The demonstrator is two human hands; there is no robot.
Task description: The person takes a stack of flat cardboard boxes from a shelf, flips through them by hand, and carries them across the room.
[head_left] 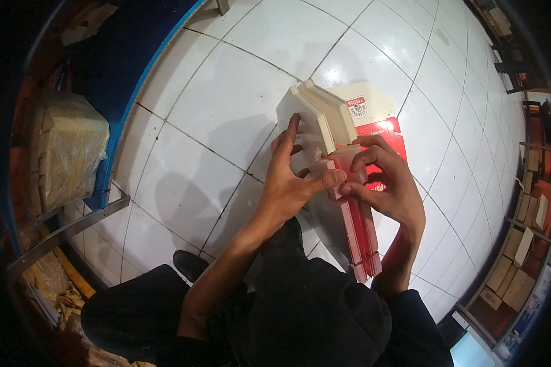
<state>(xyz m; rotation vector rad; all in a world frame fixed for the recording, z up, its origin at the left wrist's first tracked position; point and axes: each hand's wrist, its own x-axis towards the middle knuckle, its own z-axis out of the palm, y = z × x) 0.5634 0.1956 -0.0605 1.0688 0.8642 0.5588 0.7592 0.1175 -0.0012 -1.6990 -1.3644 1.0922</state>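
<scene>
A stack of flat cardboard box blanks, cream at the far end and red along the near part, stands on edge between my hands. My left hand lies along the stack's left side, its fingers stretched forward and its thumb on the stack's top edges. On the right, my right hand has its fingers curled over the edges, with thumb and fingertips close to my left thumb. Beyond my right hand, a printed red and cream panel with a round logo shows.
White floor tiles surround the stack. To the left are a blue-edged table and a plastic-wrapped bundle. Shelves with cardboard pieces line the right side. A dark shoe shows near my knees.
</scene>
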